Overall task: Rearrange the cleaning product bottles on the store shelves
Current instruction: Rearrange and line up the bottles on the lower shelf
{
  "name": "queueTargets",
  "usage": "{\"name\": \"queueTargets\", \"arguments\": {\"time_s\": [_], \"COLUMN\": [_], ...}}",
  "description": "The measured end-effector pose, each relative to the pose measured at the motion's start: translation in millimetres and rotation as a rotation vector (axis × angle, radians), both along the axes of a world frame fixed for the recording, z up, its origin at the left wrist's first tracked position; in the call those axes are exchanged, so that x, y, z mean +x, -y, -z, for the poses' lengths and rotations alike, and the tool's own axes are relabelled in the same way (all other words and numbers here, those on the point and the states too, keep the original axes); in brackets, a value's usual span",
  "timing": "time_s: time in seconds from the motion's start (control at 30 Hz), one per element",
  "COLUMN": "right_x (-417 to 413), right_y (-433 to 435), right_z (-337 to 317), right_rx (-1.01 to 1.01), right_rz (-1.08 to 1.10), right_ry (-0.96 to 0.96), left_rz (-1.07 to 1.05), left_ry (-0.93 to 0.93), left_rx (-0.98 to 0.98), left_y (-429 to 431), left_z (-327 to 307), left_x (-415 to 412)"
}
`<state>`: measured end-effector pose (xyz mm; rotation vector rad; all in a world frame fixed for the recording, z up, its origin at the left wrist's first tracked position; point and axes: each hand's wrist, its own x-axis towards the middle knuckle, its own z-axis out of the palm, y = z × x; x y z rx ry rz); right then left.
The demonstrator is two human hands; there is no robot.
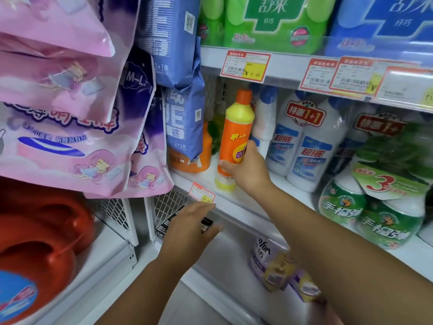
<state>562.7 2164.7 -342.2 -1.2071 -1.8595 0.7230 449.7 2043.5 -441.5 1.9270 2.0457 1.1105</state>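
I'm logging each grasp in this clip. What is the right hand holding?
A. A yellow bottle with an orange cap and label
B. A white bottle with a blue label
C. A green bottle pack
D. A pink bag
A: the right hand wraps the lower part of the yellow plastic bottle with orange cap and label.

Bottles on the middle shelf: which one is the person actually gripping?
The yellow bottle with the orange cap and label, gripped low on its label by the right hand. The white bottles with blue labels beside it stand untouched.
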Motion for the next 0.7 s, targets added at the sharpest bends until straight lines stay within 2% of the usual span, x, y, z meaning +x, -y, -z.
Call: {"name": "queueTargets", "arguments": {"time_s": [0.13, 0.27, 0.5, 0.7], "right_x": [40, 94, 237, 366], "right_y": [20, 44, 99, 153], "right_z": [-1, 1, -5, -6], "right_rx": [0.044, 0.109, 0.124, 0.161], "right_rz": [-0.067, -0.031, 0.188, 0.411], "right_ry": [0.073, 0.13, -0.02, -0.045], "left_rz": [0.036, 0.115, 0.299, 0.464], "left_ry": [-0.015, -0.034, -0.041, -0.136], "left_rx": [-0.028, -0.009, 0.045, 0.045], "left_y": [0, -6, -15, -17], "left_z": [2, -10, -36, -41], "left_x": [11, 41, 145, 254]}}
